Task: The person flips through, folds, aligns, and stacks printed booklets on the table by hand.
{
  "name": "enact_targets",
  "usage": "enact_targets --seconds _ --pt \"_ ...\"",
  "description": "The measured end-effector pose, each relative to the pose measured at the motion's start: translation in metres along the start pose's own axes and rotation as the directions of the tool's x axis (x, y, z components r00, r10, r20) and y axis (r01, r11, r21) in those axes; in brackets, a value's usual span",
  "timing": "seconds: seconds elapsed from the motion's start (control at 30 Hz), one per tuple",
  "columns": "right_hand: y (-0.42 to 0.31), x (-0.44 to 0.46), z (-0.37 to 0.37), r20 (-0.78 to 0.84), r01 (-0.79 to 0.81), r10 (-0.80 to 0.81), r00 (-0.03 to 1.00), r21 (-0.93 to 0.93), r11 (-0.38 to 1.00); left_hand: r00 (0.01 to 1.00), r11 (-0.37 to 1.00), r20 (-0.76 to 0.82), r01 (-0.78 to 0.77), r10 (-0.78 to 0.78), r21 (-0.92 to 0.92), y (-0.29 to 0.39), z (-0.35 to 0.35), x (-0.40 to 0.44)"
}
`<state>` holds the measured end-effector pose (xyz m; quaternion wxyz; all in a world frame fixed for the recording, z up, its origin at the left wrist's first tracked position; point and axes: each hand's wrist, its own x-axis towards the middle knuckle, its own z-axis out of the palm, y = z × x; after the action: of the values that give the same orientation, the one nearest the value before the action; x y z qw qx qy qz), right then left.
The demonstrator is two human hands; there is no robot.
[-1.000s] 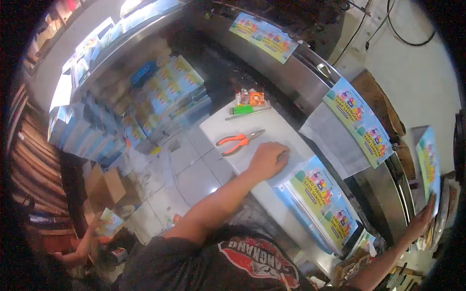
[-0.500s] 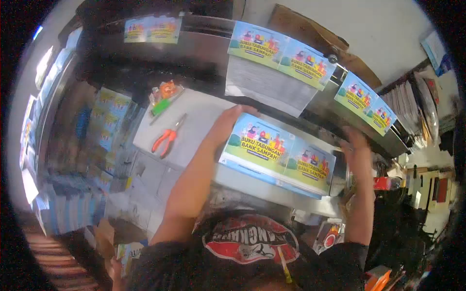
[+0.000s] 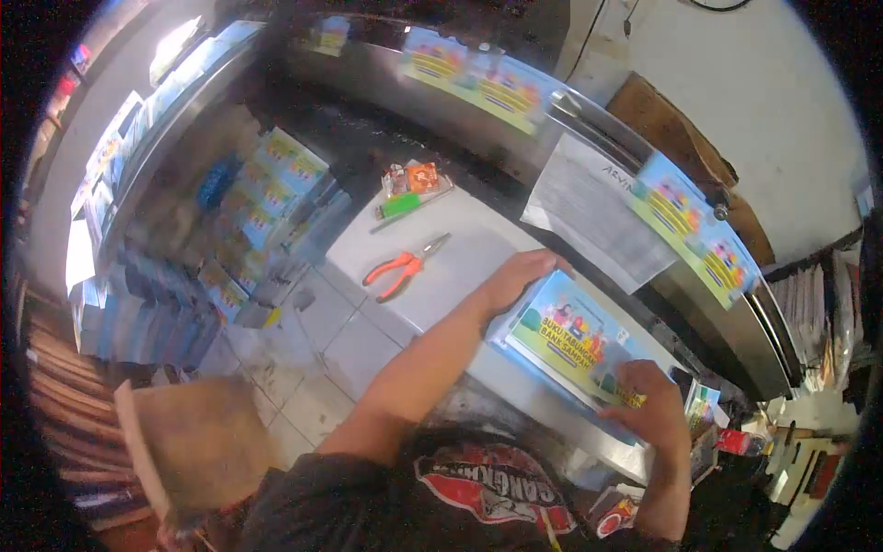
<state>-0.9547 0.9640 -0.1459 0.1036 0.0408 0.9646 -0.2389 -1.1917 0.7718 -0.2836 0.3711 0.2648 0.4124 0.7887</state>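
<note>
A thick stack of printed booklets (image 3: 570,336), with "Buku Tabungan Bank Sampah" on its blue and green top cover, lies on the white tabletop (image 3: 460,221) in front of me. My left hand (image 3: 529,276) grips the stack's far left corner, and some of its fingertips are out of sight behind the edge. Over the right end, my right hand (image 3: 648,400) curls its fingers on the top cover, its thumb by the near edge. Left of the stack lie orange-handled pliers (image 3: 407,267), with a green cutter (image 3: 397,206) and a small orange packet (image 3: 421,177) beyond them.
Printed covers hang along the metal rail (image 3: 368,64) behind the table, beside a white paper (image 3: 598,207) with handwriting. More booklet stacks (image 3: 276,193) stand at left. A cardboard box (image 3: 198,442) is on the tiled floor. Papers (image 3: 800,313) are piled at right.
My right hand has come down from beside the stack onto its right end. My left hand stays at the left end. The view has swung left, so the table appears further right and more tilted.
</note>
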Motion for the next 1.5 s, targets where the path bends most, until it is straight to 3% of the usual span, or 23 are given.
enact_targets --seconds 0.07,0.13,0.2,0.23,0.27,0.33,0.43,0.47,0.53,0.6,0.67,0.73,0.8,0.87,0.9,0.93,0.97,1.03,1.13,1.3,1.37,1.47,1.5 --pt "-0.012 0.002 -0.013 -0.041 -0.076 0.079 0.996 0.065 0.995 0.999 0.996 0.013 0.037 -0.036 -0.079 0.002 0.001 -0.001" --pt "-0.002 -0.001 -0.027 -0.016 -0.191 0.195 0.981 0.145 0.971 0.999 0.999 0.033 -0.034 0.033 0.015 0.003 0.000 0.000" --pt "0.024 -0.007 -0.063 -0.317 -0.146 0.089 0.944 -0.162 0.976 0.999 0.999 0.012 -0.036 0.035 0.031 0.002 -0.002 0.002" --pt "0.047 -0.011 -0.088 -0.343 -0.372 0.325 0.881 -0.079 0.925 1.000 0.998 -0.003 -0.029 0.029 0.048 -0.001 -0.002 0.000" --pt "0.085 -0.021 -0.106 -0.569 -0.116 -0.072 0.819 -0.287 0.951 1.000 0.998 -0.003 -0.027 0.027 0.050 -0.002 -0.003 0.000" --pt "0.145 -0.032 -0.142 -0.873 -0.404 -0.148 0.465 -0.358 0.842 1.000 0.999 0.007 -0.014 0.014 0.048 -0.007 -0.006 0.001" --pt "0.162 -0.028 -0.172 -0.820 -0.468 -0.415 0.394 -0.567 0.678 1.000 1.000 0.000 0.021 -0.021 -0.007 -0.010 -0.009 0.002" --pt "0.178 -0.027 -0.167 -0.821 -0.468 -0.414 0.394 -0.567 0.678 1.000 1.000 0.001 0.029 -0.029 -0.012 -0.010 -0.008 0.002" --pt "0.230 -0.024 -0.135 -0.854 -0.388 -0.051 0.518 -0.287 0.876 0.999 0.999 0.009 0.034 -0.034 -0.005 -0.008 -0.009 0.001" --pt "0.261 -0.037 -0.108 -0.715 -0.458 -0.122 0.689 -0.559 0.692 0.999 0.999 0.019 0.038 -0.038 0.003 -0.006 -0.009 0.002" --pt "0.256 -0.041 -0.092 -0.730 -0.344 -0.171 0.662 -0.498 0.796 0.999 0.999 0.027 0.025 -0.026 0.040 -0.003 -0.008 0.001" --pt "0.257 -0.054 -0.077 -0.719 -0.470 0.111 0.686 -0.322 0.822 1.000 1.000 0.009 0.018 -0.018 0.025 0.001 -0.005 -0.001" --pt "0.235 -0.049 -0.061 -0.642 -0.442 0.045 0.766 -0.474 0.762 1.000 1.000 0.010 0.025 -0.025 0.007 0.000 -0.002 0.000" --pt "0.143 -0.024 -0.036 -0.605 -0.268 0.197 0.771 -0.028 0.963 1.000 1.000 0.018 0.014 -0.014 -0.003 -0.004 -0.007 0.002" --pt "0.093 -0.018 -0.024 -0.520 -0.209 0.096 0.849 -0.163 0.964 1.000 1.000 0.030 0.002 -0.002 -0.009 -0.007 -0.008 0.002" --pt "0.058 -0.014 -0.006 -0.342 -0.277 0.278 0.898 0.054 0.959 0.999 1.000 0.036 0.007 -0.007 -0.006 -0.007 -0.007 0.001" --pt "0.016 -0.010 -0.001 -0.241 -0.114 0.058 0.969 -0.226 0.967 0.999 0.999 0.041 0.019 -0.018 -0.035 -0.007 -0.007 0.000" --pt "-0.003 -0.008 0.025 -0.078 0.035 -0.070 0.994 -0.381 0.924 0.999 0.998 0.051 0.021 -0.019 -0.058 -0.004 -0.007 0.000" --pt "-0.009 -0.022 0.027 -0.063 0.028 -0.048 0.997 -0.287 0.957 0.999 0.998 0.029 0.020 -0.018 -0.065 -0.004 -0.008 0.001" --pt "-0.008 -0.020 0.035 -0.128 0.009 -0.061 0.990 -0.367 0.930 0.999 0.996 -0.031 -0.019 0.021 0.090 -0.004 -0.006 0.000" --pt "-0.004 -0.018 0.021 -0.007 0.078 -0.086 0.996 -0.350 0.933 0.999 0.990 -0.038 -0.010 0.015 0.143 -0.010 -0.007 0.000" --pt "-0.013 -0.015 -0.022 0.071 0.029 -0.024 0.997 -0.065 0.997 0.994 0.993 -0.105 0.032 -0.020 0.109 -0.004 0.003 -0.006" --pt "-0.004 -0.015 -0.031 0.018 0.048 -0.047 0.999 -0.096 0.994 0.992 0.994 -0.121 0.056 -0.044 0.092 0.003 0.008 -0.007"
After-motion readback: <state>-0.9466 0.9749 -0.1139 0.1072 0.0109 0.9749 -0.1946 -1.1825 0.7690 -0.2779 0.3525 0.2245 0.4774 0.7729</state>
